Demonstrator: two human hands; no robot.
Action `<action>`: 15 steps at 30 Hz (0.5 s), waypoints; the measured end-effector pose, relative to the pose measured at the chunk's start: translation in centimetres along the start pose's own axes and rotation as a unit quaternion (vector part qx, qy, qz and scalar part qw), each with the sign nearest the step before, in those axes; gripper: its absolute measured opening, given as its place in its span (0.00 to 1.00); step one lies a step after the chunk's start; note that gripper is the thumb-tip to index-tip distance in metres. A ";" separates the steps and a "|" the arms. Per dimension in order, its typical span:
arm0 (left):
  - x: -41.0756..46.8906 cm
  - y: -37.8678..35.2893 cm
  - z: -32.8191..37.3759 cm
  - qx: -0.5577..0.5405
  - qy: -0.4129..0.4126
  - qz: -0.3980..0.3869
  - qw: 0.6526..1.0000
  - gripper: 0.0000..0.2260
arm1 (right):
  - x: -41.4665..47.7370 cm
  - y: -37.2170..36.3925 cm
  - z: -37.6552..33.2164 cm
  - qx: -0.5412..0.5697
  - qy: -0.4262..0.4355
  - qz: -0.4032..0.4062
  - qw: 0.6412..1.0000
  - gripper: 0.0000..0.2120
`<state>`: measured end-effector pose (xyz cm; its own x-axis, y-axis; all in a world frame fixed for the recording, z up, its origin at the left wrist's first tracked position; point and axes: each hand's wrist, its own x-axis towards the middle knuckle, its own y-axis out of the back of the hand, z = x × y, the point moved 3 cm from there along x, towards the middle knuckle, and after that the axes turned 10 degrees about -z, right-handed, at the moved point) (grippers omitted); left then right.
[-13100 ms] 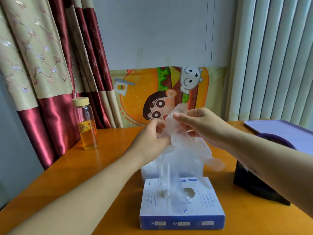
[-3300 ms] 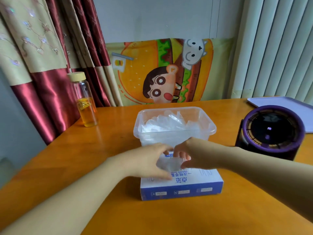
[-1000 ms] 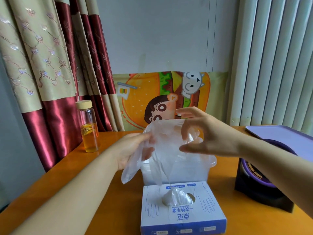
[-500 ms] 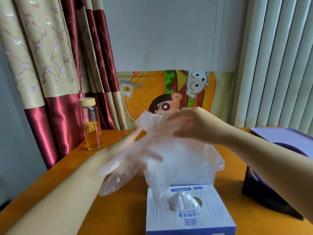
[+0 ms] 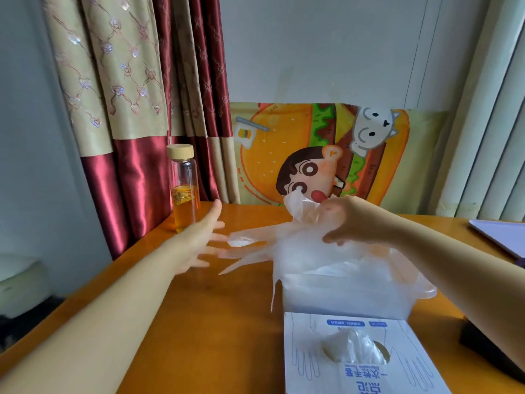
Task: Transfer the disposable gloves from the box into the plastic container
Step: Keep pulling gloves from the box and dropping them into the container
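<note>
**A:** Holding the glove [image 5: 287, 243] by its bunched cuff, the right hand [image 5: 355, 220] has it just above the plastic container [image 5: 424, 291]. The glove's thin fingers trail out to the left, past the rim.

**B:** And the other hand?

**A:** The left hand [image 5: 199, 240] is spread, fingers straight, gripping nothing. Its fingertips are at the glove's fingertips, but I cannot tell whether they touch.

**B:** How will that film behave?

**A:** I judge it almost weightless, limp and clingy, so it will drift and not drop cleanly. The gathered cuff is the place to hold it, because a single finger would likely stretch or tear. The loose end probably needs tucking down inside.

**B:** Where are the rest?

**A:** More clear film already lies in the container. A tuft of gloves [image 5: 352, 349] pokes from the opening of the box [image 5: 306, 354], which sits on the table [image 5: 216, 322] directly in front of the container.

**B:** Is anything in the way?

**A:** Nothing stands between glove and container. A bottle [image 5: 184, 189] of amber liquid stands to the left by the curtain [image 5: 136, 177], beyond the left hand, so a wide sweep could knock it. A dark device [image 5: 488, 351] sits under the right forearm, and a purple tray [image 5: 500, 234] lies beyond it.
</note>
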<state>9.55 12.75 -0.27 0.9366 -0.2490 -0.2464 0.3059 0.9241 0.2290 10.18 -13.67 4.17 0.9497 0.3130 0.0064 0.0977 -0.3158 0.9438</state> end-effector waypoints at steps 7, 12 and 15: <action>-0.6 -6.4 5.8 0.399 -0.279 0.069 0.871 0.14 | -0.3 -1.1 3.6 -0.041 -0.065 -0.026 0.997 0.28; 2.4 -14.0 6.1 0.675 -0.103 -0.118 0.721 0.24 | -1.8 -1.7 5.2 -0.164 -0.135 -0.069 0.975 0.38; 5.3 -15.7 5.7 0.723 -0.011 -0.159 0.672 0.25 | -2.4 -2.4 5.6 -0.221 -0.142 -0.114 0.958 0.37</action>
<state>10.66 -4.69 0.24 0.7818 -0.3858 -0.4898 0.3235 -0.4206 0.8476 9.30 -18.69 0.03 0.9675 0.0525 -0.2473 0.2361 0.1618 0.9581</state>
